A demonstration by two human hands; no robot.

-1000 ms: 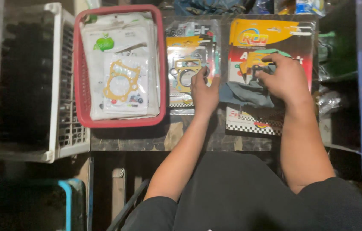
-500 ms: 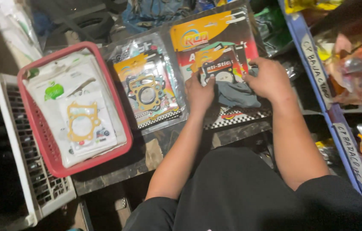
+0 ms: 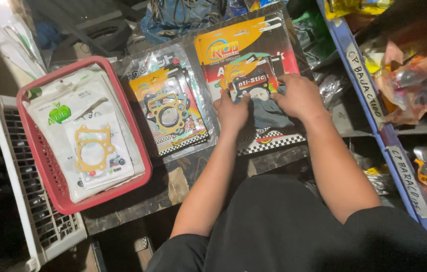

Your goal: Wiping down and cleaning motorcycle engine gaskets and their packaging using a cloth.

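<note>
Small gasket packet (image 3: 254,85) lies on two larger packs (image 3: 168,108); left hand (image 3: 232,112) and right hand (image 3: 300,95) pinch its edges, fingers curled.

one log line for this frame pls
left hand: on small gasket pack | right hand: gripping same pack | under it: large gasket card | left: red basket

Head view, steeply downward, near workbench (image 3: 173,186)

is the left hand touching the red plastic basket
Apart. The head view shows the left hand resting on a small dark gasket packet, with another clear gasket packet lying between it and the red plastic basket.
</note>
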